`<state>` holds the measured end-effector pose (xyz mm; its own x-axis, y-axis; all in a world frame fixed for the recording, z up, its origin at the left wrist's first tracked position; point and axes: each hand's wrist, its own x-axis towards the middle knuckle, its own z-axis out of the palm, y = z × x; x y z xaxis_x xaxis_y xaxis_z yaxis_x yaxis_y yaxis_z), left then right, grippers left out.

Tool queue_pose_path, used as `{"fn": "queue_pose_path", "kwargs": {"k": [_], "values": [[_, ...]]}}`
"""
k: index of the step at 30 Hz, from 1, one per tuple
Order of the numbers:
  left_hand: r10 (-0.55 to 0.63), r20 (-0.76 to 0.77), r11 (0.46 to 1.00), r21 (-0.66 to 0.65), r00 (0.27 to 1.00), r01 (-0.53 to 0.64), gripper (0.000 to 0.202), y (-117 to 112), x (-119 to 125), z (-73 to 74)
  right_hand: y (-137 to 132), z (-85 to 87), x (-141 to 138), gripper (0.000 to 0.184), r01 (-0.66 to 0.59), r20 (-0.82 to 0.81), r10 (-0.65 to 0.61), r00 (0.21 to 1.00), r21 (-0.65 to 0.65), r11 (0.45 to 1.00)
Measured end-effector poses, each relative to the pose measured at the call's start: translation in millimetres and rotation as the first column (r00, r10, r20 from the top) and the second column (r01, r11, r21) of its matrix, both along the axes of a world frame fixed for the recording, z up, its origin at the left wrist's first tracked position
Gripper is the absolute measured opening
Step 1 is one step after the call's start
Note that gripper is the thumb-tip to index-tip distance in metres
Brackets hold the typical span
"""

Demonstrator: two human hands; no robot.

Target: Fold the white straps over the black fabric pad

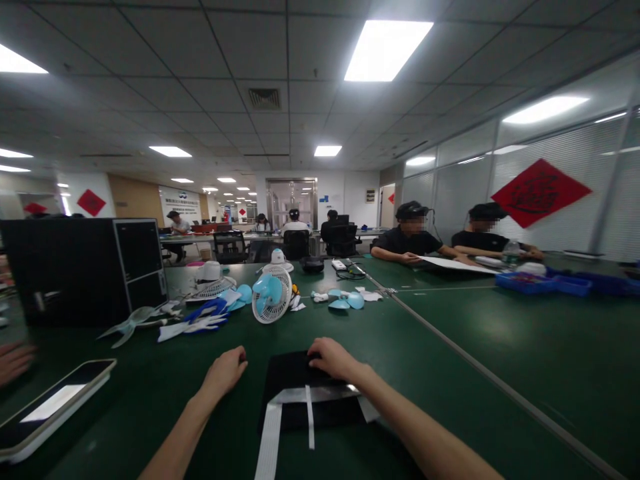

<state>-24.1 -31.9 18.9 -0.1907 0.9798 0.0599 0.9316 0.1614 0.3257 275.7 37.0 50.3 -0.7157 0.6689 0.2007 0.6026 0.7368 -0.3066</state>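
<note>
At the far left edge of the frame, another person's hand (14,361) is showing, blurred. Just below it, a phone (53,405) is lying on the green table (450,400). Above it, in the left middle, a black computer box (85,270) is standing. To its right, fan blades and gloves (193,323) are lying in a small heap, and a little white and blue fan (271,294) is standing behind them.

Low in the middle, I am watching the left hand (226,371). It is curled loosely and holding nothing, resting on the table just beside the left edge of a black cloth pouch (305,393). The right hand (333,357) is lying on the top edge of the pouch, fingers bent down on it; I think it is pinching the edge, but the view is too dark to be sure. White straps (273,437) are running across the pouch and down toward the bottom of the frame.

To do this well, I am thinking the right hand should keep pressing flat while the left hand comes onto the other corner, so the pouch is not sliding.

In the upper right, two people (445,240) are sitting, with blue trays (545,283) near them.
</note>
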Motion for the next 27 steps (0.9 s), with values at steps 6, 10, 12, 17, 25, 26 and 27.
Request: {"fn": "queue_pose_path", "kwargs": {"k": [6, 10, 12, 17, 25, 26, 27], "values": [[0.017, 0.022, 1.0, -0.014, 1.0, -0.017, 0.019, 5, -5, -5.5, 4, -0.1, 13, 0.026, 0.01, -0.043, -0.012, 0.999, -0.04, 0.999], [0.017, 0.013, 1.0, -0.013, 1.0, -0.017, 0.018, 8, -7, -8.0, -1, 10.4, 33, 0.027, 0.049, -0.097, -0.055, 0.994, -0.061, 0.997], [0.01, 0.013, 1.0, -0.015, 1.0, -0.01, 0.018, 8, -8, -8.3, -3, 16.8, 47, 0.028, 0.08, -0.135, -0.088, 0.987, -0.063, 0.995], [-0.005, 0.016, 1.0, -0.016, 1.0, 0.005, 0.02, 6, -8, -7.9, -7, 27.2, 103, 0.034, 0.25, -0.163, -0.251, 0.954, -0.028, 0.968], [-0.016, 0.068, 1.0, -0.026, 0.998, 0.017, 0.021, 12, -16, -15.4, -28, 26.0, 249, 0.036, 0.674, -0.096, -0.671, 0.735, -0.01, 0.739], [-0.021, 0.07, 0.999, -0.028, 0.997, 0.023, 0.022, 13, -17, -16.6, -32, 25.1, 264, 0.037, 0.708, -0.091, -0.706, 0.702, -0.017, 0.706], [-0.024, 0.07, 0.999, -0.028, 0.997, 0.026, 0.022, 14, -18, -17.7, -37, 24.2, 277, 0.037, 0.741, -0.08, -0.74, 0.667, -0.025, 0.671]]}}
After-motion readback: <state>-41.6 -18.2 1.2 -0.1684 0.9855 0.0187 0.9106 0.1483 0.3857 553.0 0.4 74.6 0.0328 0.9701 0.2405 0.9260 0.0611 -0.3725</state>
